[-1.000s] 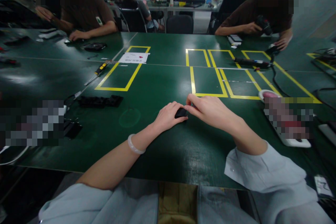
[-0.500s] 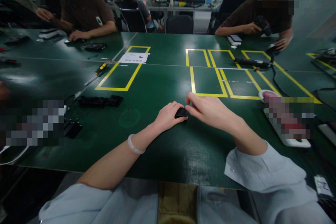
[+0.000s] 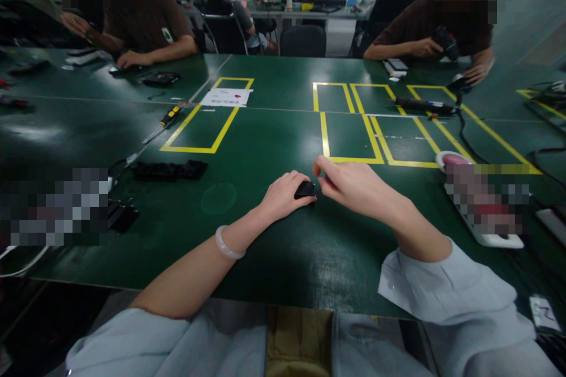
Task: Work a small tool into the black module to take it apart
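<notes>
On the green table (image 3: pixel 274 247) my left hand (image 3: pixel 283 195) is curled around a small black part (image 3: pixel 305 189) and holds it down against the surface. My right hand (image 3: pixel 354 185) hovers just to the right of it, thumb and forefinger pinched together close to the part's upper edge. What the pinch holds, if anything, is too small to make out. A pale bangle (image 3: pixel 226 244) circles my left wrist.
Yellow tape rectangles (image 3: pixel 349 135) mark the table ahead. Black parts (image 3: pixel 170 171) and a screwdriver (image 3: pixel 165 121) lie at left, a white paper (image 3: pixel 225 97) beyond. A white power strip (image 3: pixel 486 235) and cables sit at right. Other people sit around the table's far sides.
My right hand has drawn slightly back and up from the black part, its fingers still pinched. My left hand has not moved.
</notes>
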Demonstrator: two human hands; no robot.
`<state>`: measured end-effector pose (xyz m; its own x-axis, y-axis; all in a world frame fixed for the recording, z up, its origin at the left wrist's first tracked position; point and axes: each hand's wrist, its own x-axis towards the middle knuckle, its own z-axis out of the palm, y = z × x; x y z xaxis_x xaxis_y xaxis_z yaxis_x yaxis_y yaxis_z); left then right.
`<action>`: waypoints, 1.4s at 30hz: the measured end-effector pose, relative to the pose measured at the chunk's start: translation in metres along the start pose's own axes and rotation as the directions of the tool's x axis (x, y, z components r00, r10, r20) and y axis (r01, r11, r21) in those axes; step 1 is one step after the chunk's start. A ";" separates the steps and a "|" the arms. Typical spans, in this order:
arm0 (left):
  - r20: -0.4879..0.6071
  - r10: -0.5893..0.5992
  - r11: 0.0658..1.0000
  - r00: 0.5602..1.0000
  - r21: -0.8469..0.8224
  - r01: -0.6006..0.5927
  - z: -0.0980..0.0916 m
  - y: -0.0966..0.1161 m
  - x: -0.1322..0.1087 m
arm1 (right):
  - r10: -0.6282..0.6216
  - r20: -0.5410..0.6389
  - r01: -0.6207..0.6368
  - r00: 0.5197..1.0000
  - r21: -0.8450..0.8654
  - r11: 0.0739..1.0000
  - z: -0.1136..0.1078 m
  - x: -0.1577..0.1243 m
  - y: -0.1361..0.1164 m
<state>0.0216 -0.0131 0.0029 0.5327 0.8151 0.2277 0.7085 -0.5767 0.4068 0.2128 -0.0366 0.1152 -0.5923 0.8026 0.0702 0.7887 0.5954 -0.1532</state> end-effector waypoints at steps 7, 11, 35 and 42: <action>-0.016 0.005 1.000 1.000 -0.013 -0.006 0.001 0.000 0.000 | 0.020 0.017 -0.020 1.000 0.028 0.999 -0.003 0.001 -0.003; -0.008 -0.002 1.000 1.000 0.008 0.002 0.001 0.000 0.000 | 0.025 0.022 -0.025 0.999 -0.030 0.999 -0.001 0.001 -0.002; -0.003 -0.002 1.000 1.000 -0.010 0.002 0.000 0.000 0.000 | -0.016 0.008 0.016 1.000 0.001 1.000 0.000 0.000 0.001; -0.010 -0.005 1.000 1.000 -0.007 0.004 0.001 0.000 -0.001 | 0.002 0.004 -0.002 1.000 0.023 1.000 -0.003 0.000 -0.002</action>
<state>0.0213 -0.0139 0.0019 0.5246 0.8183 0.2351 0.7078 -0.5726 0.4136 0.2121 -0.0380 0.1184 -0.5916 0.8035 0.0658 0.7858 0.5930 -0.1760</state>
